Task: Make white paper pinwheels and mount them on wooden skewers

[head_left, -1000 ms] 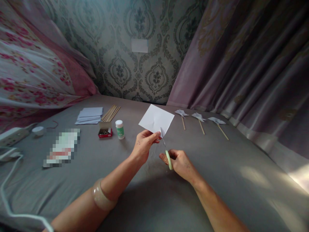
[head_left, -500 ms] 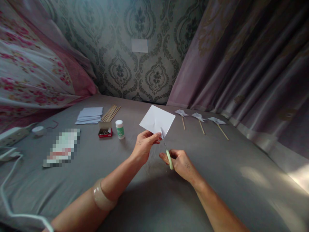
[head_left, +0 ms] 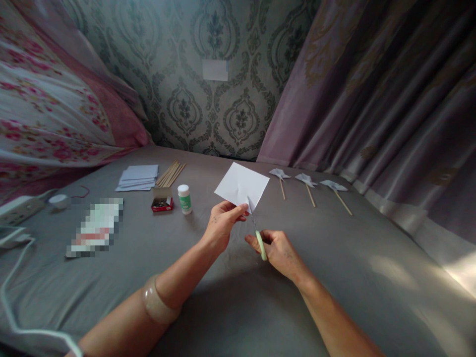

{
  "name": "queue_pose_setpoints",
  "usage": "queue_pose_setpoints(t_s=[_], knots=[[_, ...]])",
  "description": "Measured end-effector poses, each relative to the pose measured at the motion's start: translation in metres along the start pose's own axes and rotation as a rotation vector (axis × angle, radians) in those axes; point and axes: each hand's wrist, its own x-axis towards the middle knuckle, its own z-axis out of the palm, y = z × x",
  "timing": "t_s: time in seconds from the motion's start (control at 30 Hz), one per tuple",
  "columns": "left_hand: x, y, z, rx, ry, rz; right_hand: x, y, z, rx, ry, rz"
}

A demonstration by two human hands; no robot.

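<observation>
My left hand [head_left: 226,220] pinches the near corner of a square sheet of white paper [head_left: 241,183] between thumb and fingers, holding it above the grey cloth. Faint creases meet near the paper's middle. In my right hand [head_left: 277,248] is a pair of scissors [head_left: 261,244] with pale green handles. Their blades point away from me and lie at the paper's near edge, just right of my left thumb. Part of the blades and the fingers in the handles are hidden.
Three paper pinwheels on sticks [head_left: 307,183] lie at the right. Leftward are a white paper stack [head_left: 138,177], wooden sticks [head_left: 171,173], a small red box of metal pieces [head_left: 162,203], a white-green bottle [head_left: 185,199], a blurred packet [head_left: 97,227] and a power strip [head_left: 22,208].
Almost nothing differs. The paper's right corner has shifted very slightly left; both hands and the scissors stay in place.
</observation>
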Motion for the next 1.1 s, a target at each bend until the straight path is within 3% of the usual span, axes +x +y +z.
queue_pose_setpoints(t_s=[0.33, 0.5, 0.67, 0.8, 1.1], knots=[[0.001, 0.001, 0.001, -0.003, 0.004, -0.007, 0.001, 0.002, 0.002, -0.006, 0.006, 0.006], [0.007, 0.004, -0.005, -0.020, 0.074, 0.029, 0.004, 0.007, 0.003, -0.047, 0.005, 0.009], [0.012, 0.003, -0.010, 0.043, 0.091, 0.081, 0.014, 0.011, -0.010, 0.199, 0.180, 0.041], [0.012, -0.005, -0.010, 0.112, 0.081, 0.039, 0.021, 0.014, -0.025, 0.352, 0.252, 0.064], [0.010, -0.019, -0.010, 0.165, -0.059, -0.070, 0.026, 0.016, -0.051, 0.475, 0.408, -0.021]])
